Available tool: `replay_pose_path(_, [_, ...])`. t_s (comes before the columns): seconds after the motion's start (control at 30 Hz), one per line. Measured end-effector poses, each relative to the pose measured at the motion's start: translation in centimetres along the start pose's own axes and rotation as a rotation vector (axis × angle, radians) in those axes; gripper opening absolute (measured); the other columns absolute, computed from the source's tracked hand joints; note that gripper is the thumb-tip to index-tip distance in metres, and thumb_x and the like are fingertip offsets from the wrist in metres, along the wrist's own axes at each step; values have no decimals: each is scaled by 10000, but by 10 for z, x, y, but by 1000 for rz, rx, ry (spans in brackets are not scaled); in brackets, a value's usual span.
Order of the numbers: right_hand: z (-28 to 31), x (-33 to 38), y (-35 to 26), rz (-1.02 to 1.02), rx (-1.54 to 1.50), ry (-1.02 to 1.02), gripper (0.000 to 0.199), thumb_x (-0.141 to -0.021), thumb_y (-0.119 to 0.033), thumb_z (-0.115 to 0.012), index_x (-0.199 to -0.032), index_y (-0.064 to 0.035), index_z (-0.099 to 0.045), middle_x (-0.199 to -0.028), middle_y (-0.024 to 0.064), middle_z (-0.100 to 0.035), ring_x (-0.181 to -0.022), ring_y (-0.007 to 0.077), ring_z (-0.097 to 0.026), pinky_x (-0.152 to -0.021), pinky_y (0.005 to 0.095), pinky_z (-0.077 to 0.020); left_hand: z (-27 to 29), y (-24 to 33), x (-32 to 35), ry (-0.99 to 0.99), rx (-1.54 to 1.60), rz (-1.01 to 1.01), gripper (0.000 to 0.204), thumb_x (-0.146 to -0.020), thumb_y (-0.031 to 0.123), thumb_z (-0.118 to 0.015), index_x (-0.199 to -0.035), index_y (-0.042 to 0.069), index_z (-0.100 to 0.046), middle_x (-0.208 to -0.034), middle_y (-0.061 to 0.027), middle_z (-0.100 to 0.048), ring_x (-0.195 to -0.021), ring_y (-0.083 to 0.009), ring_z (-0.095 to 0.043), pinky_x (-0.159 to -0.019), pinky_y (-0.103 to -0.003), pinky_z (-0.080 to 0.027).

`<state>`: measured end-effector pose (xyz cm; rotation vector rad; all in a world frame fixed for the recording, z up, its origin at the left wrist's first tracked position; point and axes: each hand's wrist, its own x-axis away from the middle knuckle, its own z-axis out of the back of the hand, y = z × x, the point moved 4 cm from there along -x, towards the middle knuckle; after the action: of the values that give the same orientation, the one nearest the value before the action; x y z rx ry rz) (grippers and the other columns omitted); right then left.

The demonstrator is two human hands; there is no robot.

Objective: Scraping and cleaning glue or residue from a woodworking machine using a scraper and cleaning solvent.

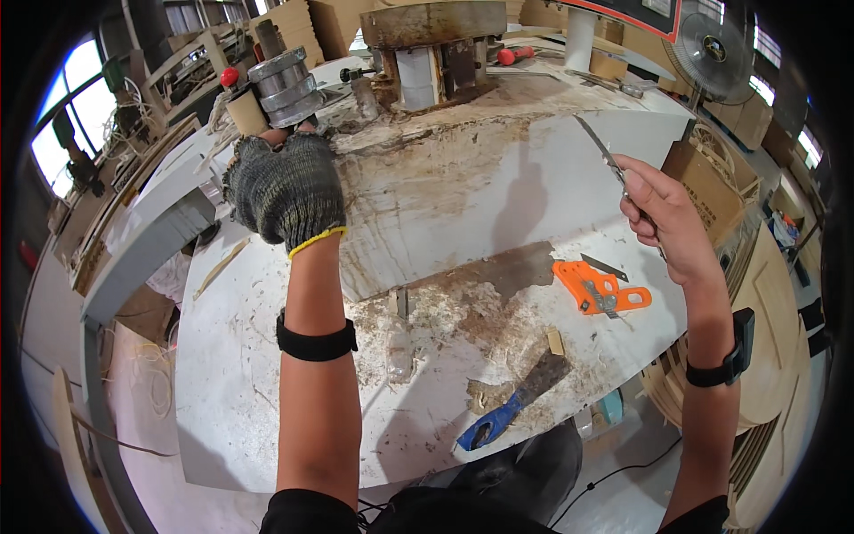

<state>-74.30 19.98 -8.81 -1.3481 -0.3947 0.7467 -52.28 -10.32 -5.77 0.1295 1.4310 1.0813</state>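
View: We look down from a head camera at a white worktable, stained brown and strewn with dried glue and wood scraps; its edges bow with the fisheye lens.

Left hand: Our left hand, in a grey knit glove with a yellow cuff, reaches to the upper left of the frame. Its fingers are curled away from us, over the base of a metal cylinder. We cannot tell how firmly they grip it.

Right hand: Our bare right hand, at the right of the frame, has its fingers closed around a thin blade, which points up and to the left.

Blade, look: A narrow, flat grey strip of metal, dull and slightly scuffed, tapering to a point.

Blade, handling: We judge it light, stiff and sharp-edged, slippery in a bare palm. It is best held low on the shank, as now, with the fingers clear of the edge.

Cylinder, look: Stacked silver rings, shiny, beside a tan cardboard tube.

Cylinder, handling: It is probably heavy and hard; the glove should help the grip. Taking it around the lower rings seems safest.

Elsewhere on the table: An orange utility knife handle lies at centre right, a loose blade just above it. A blue-handled scraper lies at lower centre. A clamp-like machine stands at the top centre, and a fan at the upper right.

Wrists: A black band on each.
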Motion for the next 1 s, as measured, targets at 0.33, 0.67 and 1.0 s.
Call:
replay_pose_path(0.33, [18,10,8,-14,-8,13,443,-977,-327,-590,-1343,-81,-549,-713,-61,-437,-578,13,-326,-479,160,-239,-14,-8,7,30,194,37,209,-773,232,-736,-859,42,-745,-816,-161,-694,-773,-308,-653,-751,-424,-494])
replay_pose_path(0.67, [21,17,15,-60,-30,34,431,-989,-321,-559,-1353,-92,-534,-732,-55,-447,-581,22,-327,-482,162,-245,-26,15,28,193,-163,-349,197,-801,269,-648,-938,134,-692,-957,-101,-652,-928,-306,-608,-792,-473,-482])
replay_pose_path(1.0, [49,20,11,-8,51,169,443,-974,-313,-564,-1369,-118,-517,-709,-72,-433,-531,12,-312,-460,171,-246,22,98,171,-622,357,-1090,312,-773,314,-656,-950,63,-601,-888,-144,-574,-818,-304,-546,-765,-494,-434])
